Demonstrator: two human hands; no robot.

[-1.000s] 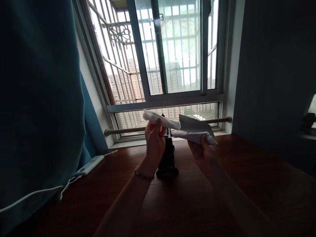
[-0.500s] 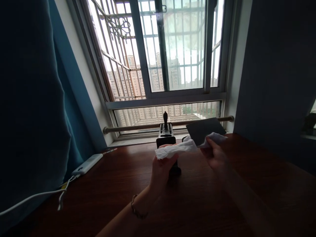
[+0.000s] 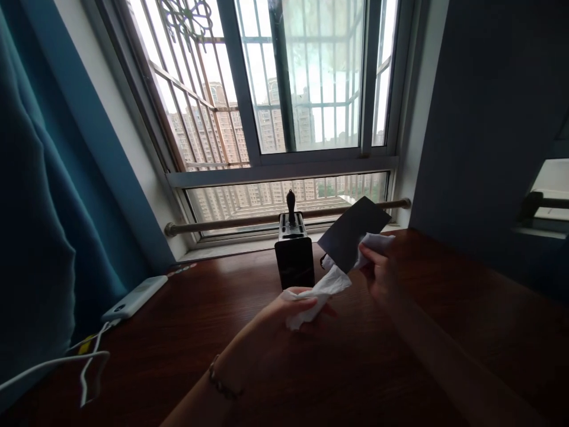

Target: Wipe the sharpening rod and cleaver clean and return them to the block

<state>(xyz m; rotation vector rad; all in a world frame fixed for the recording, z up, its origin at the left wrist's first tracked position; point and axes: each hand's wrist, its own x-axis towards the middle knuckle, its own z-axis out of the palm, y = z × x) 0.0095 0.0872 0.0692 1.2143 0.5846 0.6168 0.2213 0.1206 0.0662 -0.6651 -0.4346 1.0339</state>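
My left hand [image 3: 291, 305] is closed on one end of a crumpled white tissue [image 3: 317, 293], low over the dark wooden table [image 3: 178, 338]. My right hand [image 3: 380, 270] pinches a flat dark card [image 3: 351, 231] together with the tissue's other end [image 3: 376, 242]; the card tilts up toward the window. A black box-shaped holder with a dark knob on top [image 3: 293, 252] stands on the table just behind my hands.
A white power bank [image 3: 133, 296] with a white cable [image 3: 66, 362] lies at the table's left. A blue curtain [image 3: 40, 196] hangs on the left. A barred window [image 3: 275, 101] and a metal rail [image 3: 249, 220] run along the back. A dark wall [image 3: 489, 130] rises on the right.
Both hands came down from window height toward the table with the tissue and card. The card has turned from pale edge-on to dark face-on. The camera view shifted, showing more of the holder.
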